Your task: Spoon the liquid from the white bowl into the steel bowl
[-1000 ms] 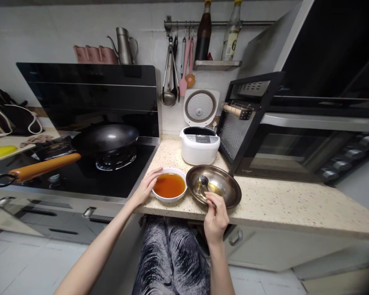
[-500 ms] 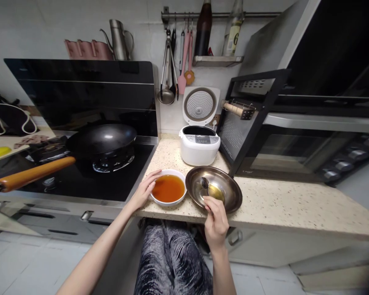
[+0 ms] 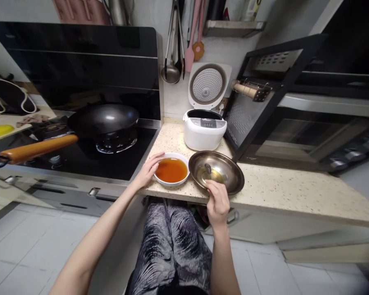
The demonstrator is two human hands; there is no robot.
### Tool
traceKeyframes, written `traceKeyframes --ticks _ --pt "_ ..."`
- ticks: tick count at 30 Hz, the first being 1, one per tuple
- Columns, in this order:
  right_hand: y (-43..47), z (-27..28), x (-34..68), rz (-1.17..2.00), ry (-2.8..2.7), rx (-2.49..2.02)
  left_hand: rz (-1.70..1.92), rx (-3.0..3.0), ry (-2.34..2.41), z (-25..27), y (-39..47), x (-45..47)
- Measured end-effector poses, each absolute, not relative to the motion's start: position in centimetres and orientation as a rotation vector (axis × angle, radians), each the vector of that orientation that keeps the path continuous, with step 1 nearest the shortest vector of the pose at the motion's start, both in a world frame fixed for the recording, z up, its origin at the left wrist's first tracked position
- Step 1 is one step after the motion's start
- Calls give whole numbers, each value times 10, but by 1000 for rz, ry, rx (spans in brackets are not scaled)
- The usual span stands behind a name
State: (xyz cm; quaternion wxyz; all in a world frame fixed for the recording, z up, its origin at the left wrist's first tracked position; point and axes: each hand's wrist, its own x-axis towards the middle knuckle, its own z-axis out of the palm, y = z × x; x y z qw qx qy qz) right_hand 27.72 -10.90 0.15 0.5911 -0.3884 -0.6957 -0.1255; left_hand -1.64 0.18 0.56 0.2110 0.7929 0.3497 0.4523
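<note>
A white bowl (image 3: 172, 184) filled with orange-brown liquid stands near the counter's front edge. My left hand (image 3: 147, 170) lies against its left rim, fingers stretched out and touching it. Just right of it, a wide metal bowl (image 3: 233, 174) holds a little clear yellowish liquid. My right hand (image 3: 218, 200) is closed in a pinch over the metal bowl's front rim, on a spoon (image 3: 208, 168). The spoon's dark head shows inside the bowl; its handle is mostly hidden by my fingers.
Behind the bowls stands a white rice cooker (image 3: 205, 133) with its lid up. On the left, a black wok (image 3: 106, 119) sits on the stove, its wooden handle (image 3: 39, 148) pointing toward the front left. A black rack (image 3: 264, 110) and an oven (image 3: 298, 143) stand at right.
The camera view has tilted down, so everything sits higher in the picture. Both hands keep their places at the bowls; the spoon head has shifted slightly within the metal bowl.
</note>
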Motion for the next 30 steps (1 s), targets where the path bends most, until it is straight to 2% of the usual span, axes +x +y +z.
traceKeyframes --ticks 10,15,20,30 --pt "-106 5 265 -325 -1335 -902 1262 2200 975 5 1 -15" --pt "-108 11 244 -198 -1174 -794 1268 2196 961 5 1 -16" --pt "-111 9 220 -11 -1271 -735 1265 2195 974 7 0 -15" --pt "-104 1 198 72 -1426 -753 1283 2193 947 7 -1 -13"
